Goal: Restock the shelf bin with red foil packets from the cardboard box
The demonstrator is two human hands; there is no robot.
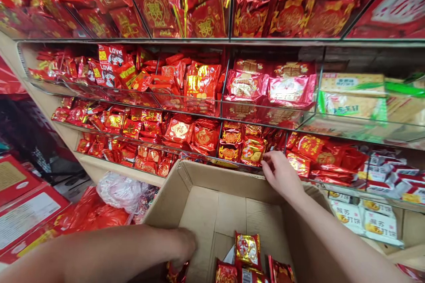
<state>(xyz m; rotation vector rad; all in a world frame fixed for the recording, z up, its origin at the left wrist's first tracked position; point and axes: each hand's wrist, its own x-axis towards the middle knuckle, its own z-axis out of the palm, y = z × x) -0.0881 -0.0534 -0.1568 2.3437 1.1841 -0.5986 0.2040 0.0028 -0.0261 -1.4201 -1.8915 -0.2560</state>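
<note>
A cardboard box (232,205) stands open in front of the shelves, with several red and gold packets (247,249) at its bottom. My left hand (183,245) reaches down inside the box's left side, blurred, over a red packet (177,272); its fingers are mostly hidden. Above the box's far right edge is my right hand (279,172), at the front of the lower shelf, its fingers curled beside a red and gold packet (253,150). Whether it grips anything is too small to make out.
Clear-fronted shelves (186,108) of red packets rise beyond the box. White packets (363,219) lie low on the right. A clear plastic bag (119,190), red bags (99,212) and red cartons (28,212) are on the left.
</note>
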